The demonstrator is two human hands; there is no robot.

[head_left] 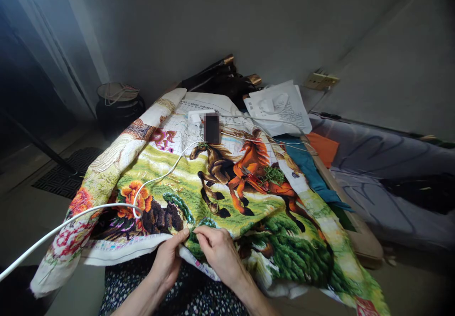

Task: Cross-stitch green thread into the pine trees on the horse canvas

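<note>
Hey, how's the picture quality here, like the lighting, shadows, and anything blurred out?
Head view: embroidered cloth well lit, wall dim grey; head view: left hand and right hand fairly clear, fine detail between fingertips too small to tell; head view: dark rectangular object pixelated, lower left deep in shadow.

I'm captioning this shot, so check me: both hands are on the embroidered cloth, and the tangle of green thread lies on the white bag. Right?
Not quite: the green thread isn't on the white bag. The head view shows it on the embroidered cloth, over the orange horse. The left hand and right hand are both on the cloth, as you said.
</note>
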